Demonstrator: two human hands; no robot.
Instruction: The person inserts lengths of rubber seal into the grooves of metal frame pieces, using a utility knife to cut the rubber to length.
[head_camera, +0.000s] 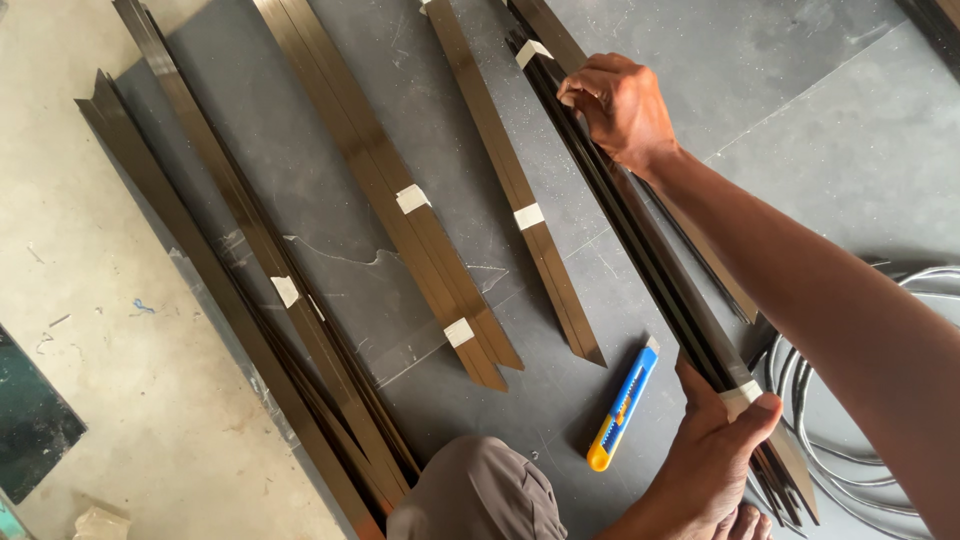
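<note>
My left hand grips the near end of a long bundle of dark brown metal strips, with the thumb pressed on a band of pale tape. My right hand clasps the same bundle farther up, just below another tape band. The bundle runs diagonally over a dark grey sheet on the floor. A blue and yellow utility knife lies on the sheet just left of my left hand.
Several other taped bundles of brown strips lie side by side to the left, one partly on bare concrete floor. Grey cables coil at the lower right. My knee is at the bottom.
</note>
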